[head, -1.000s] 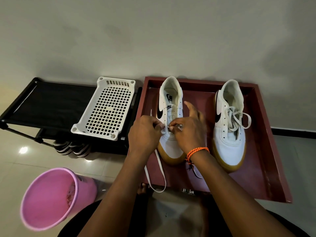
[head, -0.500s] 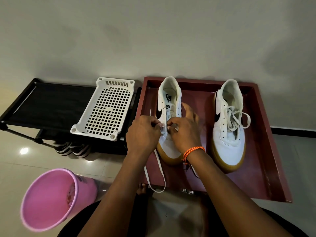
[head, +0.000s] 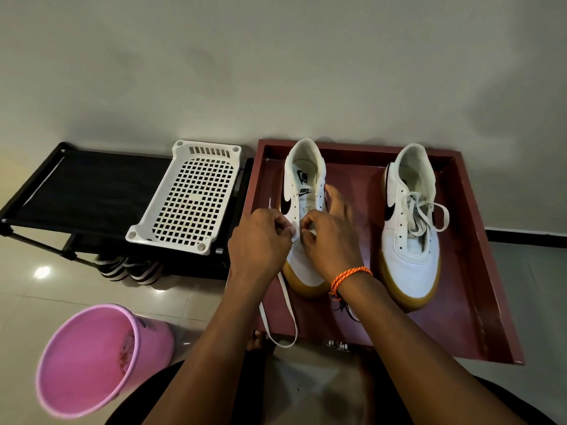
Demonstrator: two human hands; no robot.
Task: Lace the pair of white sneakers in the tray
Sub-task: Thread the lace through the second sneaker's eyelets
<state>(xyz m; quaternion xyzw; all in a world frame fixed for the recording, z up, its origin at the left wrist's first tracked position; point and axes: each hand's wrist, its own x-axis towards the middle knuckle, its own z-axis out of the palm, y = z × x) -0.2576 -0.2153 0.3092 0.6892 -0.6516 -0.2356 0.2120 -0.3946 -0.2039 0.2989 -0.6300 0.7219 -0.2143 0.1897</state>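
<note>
At far left a black fabric rack (head: 76, 191) stands on glossy tile, striped shoes (head: 129, 268) tucked beneath it. A smooth pink plastic bin (head: 92, 360) sits in front, tilted, its round mouth facing up. A white plastic basket (head: 190, 197) with a square-grid bottom rests on the rack's right end.

Next comes the dark red tray (head: 478, 271), flat with low straight walls, holding both sneakers toes toward the person. The left sneaker (head: 303, 176) is white with a black swoosh, a gum-coloured rubber sole and a padded collar; its upper eyelets are bare. A flat white lace (head: 285, 305) trails from under the hands over the tray's near edge in a loop.

The left hand (head: 260, 240) is curled, fingertips pinching the lace at the sneaker's lower eyelets. The right hand (head: 331, 237), with an orange braided band (head: 349, 277) on the wrist, pinches there too, thumb and forefinger together, other fingers lying along the sneaker's right side.

The right sneaker (head: 411, 240) stands well apart, same make, already laced, loose loops (head: 429, 213) flopping across its tongue.
</note>
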